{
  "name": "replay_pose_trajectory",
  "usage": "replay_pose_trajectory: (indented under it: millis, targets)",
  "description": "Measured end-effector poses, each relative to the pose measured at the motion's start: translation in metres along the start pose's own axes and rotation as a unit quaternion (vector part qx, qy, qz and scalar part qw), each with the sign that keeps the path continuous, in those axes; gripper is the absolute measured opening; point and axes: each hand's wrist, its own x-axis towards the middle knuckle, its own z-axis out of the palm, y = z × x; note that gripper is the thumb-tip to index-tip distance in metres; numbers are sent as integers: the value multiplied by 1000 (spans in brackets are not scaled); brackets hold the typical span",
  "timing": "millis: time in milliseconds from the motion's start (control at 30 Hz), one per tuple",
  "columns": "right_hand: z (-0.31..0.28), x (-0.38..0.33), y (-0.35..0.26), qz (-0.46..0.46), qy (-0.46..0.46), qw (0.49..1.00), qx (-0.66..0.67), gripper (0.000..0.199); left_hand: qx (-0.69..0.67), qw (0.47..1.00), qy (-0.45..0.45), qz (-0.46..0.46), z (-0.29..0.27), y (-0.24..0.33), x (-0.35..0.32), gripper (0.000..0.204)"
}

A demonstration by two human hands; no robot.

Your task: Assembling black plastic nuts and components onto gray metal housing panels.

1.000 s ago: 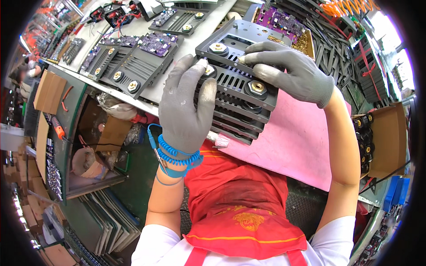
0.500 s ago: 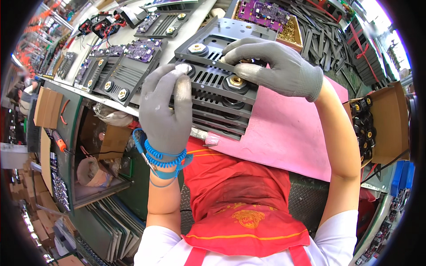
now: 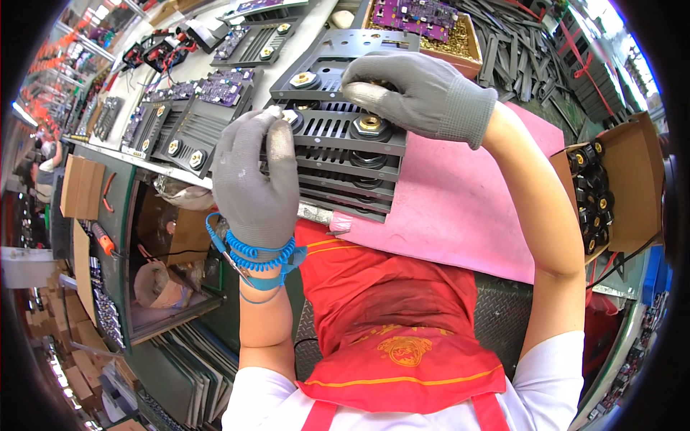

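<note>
Both my hands wear grey knit gloves with pale fingertips, over a stack of dark slotted metal plates point(image 3: 338, 129). My left hand point(image 3: 255, 172) is closed, its fingertips at a silver hex nut point(image 3: 292, 119) on the second plate's left side; a blue coiled cord point(image 3: 262, 251) circles that wrist. Curled over the right end of the top plate point(image 3: 345, 49) is my right hand point(image 3: 424, 97), closed round a terminal mostly hidden by its fingers. Another hex nut point(image 3: 305, 80) sits on the top plate's left. Below my right fingers, a brass-centred nut point(image 3: 371, 125) stands on a black washer.
A pink mat point(image 3: 467, 194) lies right of the stack. Purple circuit boards point(image 3: 413, 18) rest on a box of brass parts point(image 3: 460, 43). Dark metal strips point(image 3: 514, 65) fill the back right. A carton of black terminals point(image 3: 632, 179) stands at right. Plates with boards point(image 3: 208, 115) lie left.
The view has shifted slightly, with the stack and both hands a little further left in it. My right fingers have bent more closely over the top plate's terminal. My left hand stays at its nut.
</note>
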Motion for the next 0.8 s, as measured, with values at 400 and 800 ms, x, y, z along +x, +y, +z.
replay_pose_trajectory:
  millis: [400, 800]
  targets:
    - [-25, -218, -16, -9, 355, 931, -84, 25, -82, 983, 109, -125, -2, 86, -21, 36]
    - [-72, -578, 44, 546, 477, 637, -264, 91, -289, 898, -261, 204, 82, 236, -55, 20]
